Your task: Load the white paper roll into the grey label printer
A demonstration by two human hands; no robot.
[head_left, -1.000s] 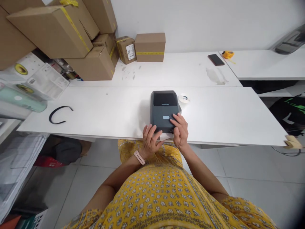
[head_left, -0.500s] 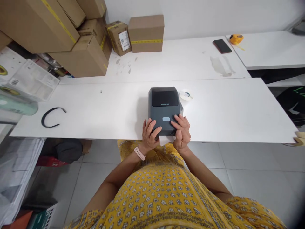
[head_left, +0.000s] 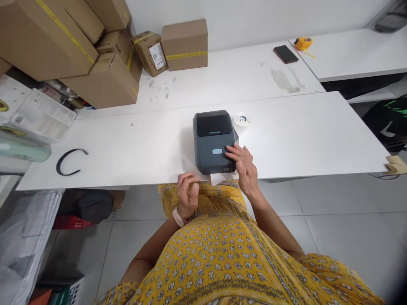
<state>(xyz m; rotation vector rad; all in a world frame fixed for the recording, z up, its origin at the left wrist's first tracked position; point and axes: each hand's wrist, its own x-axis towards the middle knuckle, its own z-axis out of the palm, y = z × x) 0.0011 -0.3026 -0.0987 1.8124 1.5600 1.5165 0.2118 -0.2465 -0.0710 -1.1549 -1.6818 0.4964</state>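
Left hand (head_left: 188,192) is off the boxy dark-grey plastic printer (head_left: 206,160), curled lower left; can't tell if it pinches anything. Right hand (head_left: 247,171) alone seems to steady it mid-frame, fingers extended, unclamped. White paper strip (head_left: 216,179) shows below.

- Dark device (head_left: 206,162): on desk (head_left: 292,144), white paper (head_left: 216,178) at its front.
- Right hand (head_left: 247,171): fingers on device.
- Left hand (head_left: 188,192): curled at desk edge, beside device.

free tabletop (head_left: 302,135) right of printer (head_left: 208,156), roll (head_left: 238,124) beside it, boxes (head_left: 110,84) back left
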